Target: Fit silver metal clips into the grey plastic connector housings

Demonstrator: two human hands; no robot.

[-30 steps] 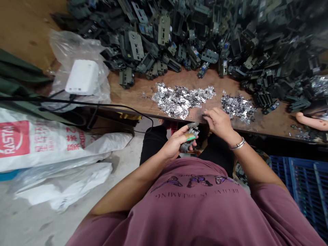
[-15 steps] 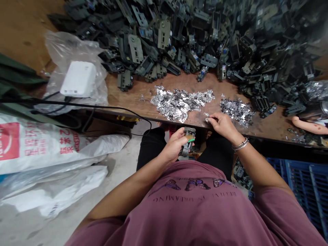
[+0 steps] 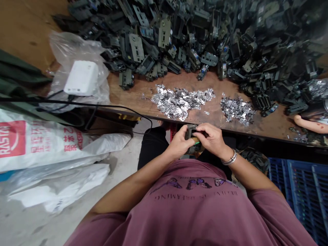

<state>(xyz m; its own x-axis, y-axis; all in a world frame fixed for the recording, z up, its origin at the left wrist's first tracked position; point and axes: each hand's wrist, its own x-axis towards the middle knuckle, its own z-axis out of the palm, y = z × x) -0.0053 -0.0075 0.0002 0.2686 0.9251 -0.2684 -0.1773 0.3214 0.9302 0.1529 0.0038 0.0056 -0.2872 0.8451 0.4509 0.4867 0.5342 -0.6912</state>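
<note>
My left hand [image 3: 178, 142] is wrapped round a dark grey metal housing [image 3: 191, 130] just off the table's front edge. A green-tipped tool shows by the left thumb, lying across the housing. My right hand [image 3: 212, 138] is at the housing's right side, its thumb and forefinger pinched over it; what they hold is too small to make out. Behind the hands, a heap of small shiny metal pieces [image 3: 176, 102] lies on the wooden table [image 3: 143, 109], and a smaller heap [image 3: 238, 110] is to the right. One loose piece [image 3: 206, 113] lies between them.
Many dark housings [image 3: 205, 37] are piled across the back. A white box [image 3: 81, 78] sits on clear plastic at the left, with a black cable [image 3: 123, 107] along the front edge. White sacks [image 3: 56, 147] are lower left, blue crates [image 3: 302, 184] lower right. A person's arm [image 3: 310, 125] is at the right.
My right hand has moved left and down from the table's edge beside the smaller heap to the housing in my left hand. The view has shifted slightly.
</note>
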